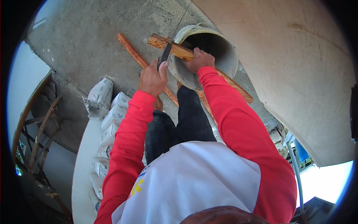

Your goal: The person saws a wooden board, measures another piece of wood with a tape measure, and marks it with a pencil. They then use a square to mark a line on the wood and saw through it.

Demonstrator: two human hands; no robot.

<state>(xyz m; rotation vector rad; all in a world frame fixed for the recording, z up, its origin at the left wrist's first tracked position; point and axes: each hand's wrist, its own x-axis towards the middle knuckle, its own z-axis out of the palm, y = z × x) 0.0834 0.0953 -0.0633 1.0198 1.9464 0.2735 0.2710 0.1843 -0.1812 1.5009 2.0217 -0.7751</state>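
Observation:
My left hand is closed around the black handle of a handsaw. Its thin blade, seen edge-on, points up and away across a wooden strip near that strip's far end. With my right hand I grip the same strip from above, to the right of the saw. The strip lies slantwise across the mouth of a pale, stained bucket, whose inside is dark. A second, reddish wooden strip lies on the floor beyond my left hand and passes behind it.
Grey concrete floor surrounds the bucket. White filled bags stand in a row at the left, beside a pale curved surface. A large tan panel closes in the right side. Bent wooden pieces are at the far left.

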